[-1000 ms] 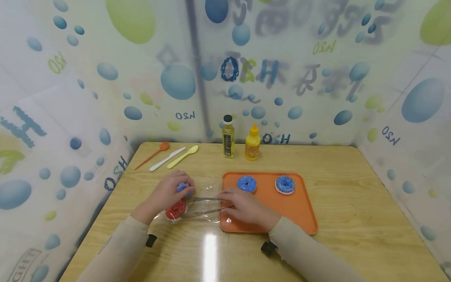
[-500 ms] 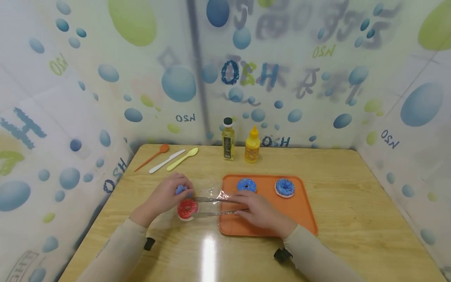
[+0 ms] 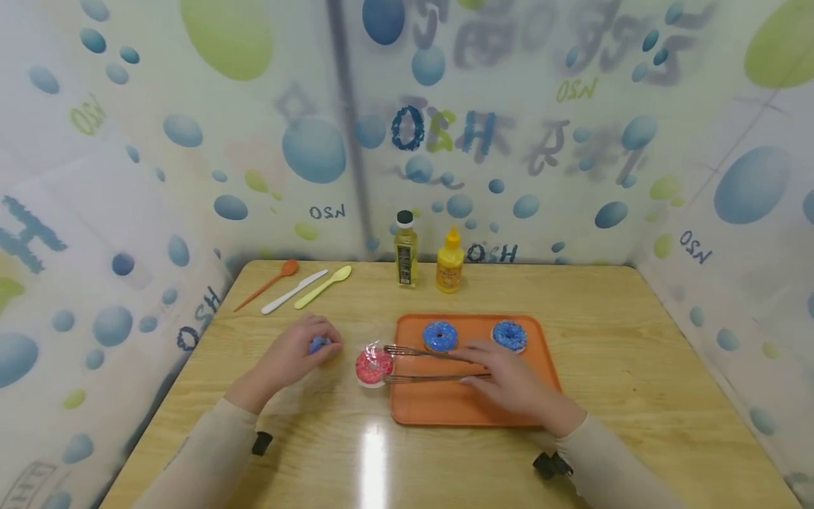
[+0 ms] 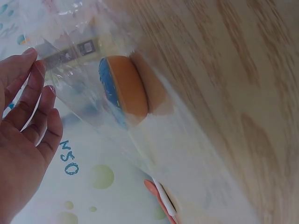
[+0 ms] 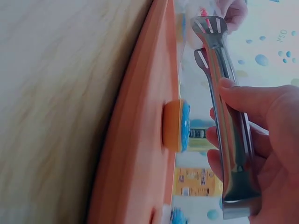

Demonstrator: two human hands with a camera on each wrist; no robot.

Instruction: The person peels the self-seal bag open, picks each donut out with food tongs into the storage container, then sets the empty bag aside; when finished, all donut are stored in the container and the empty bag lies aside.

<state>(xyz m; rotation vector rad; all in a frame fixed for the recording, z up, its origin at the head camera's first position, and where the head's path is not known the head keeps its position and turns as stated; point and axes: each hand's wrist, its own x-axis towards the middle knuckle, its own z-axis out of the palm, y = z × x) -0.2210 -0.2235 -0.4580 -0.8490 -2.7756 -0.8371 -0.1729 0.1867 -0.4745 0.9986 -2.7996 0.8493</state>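
In the head view, we see the right hand [image 3: 509, 378] gripping metal tongs [image 3: 439, 379], their tips at the red-frosted doughnut [image 3: 374, 366] by the left edge of the orange tray [image 3: 445, 411]; whether it is lifted, we cannot tell. In the left wrist view, we find the left hand [image 4: 25, 126] pinching clear plastic [image 4: 182, 149], a blue-frosted doughnut [image 4: 130, 88] showing through it. In the right wrist view, we see thumb and fingers wrapped round the tongs, arms slightly parted.

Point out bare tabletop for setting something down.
Freest: the table right of the orange tray. Another patch: between the sleeves, nearer than the tray. Crowded: between left hand and right hand, around the red donut and tongs.
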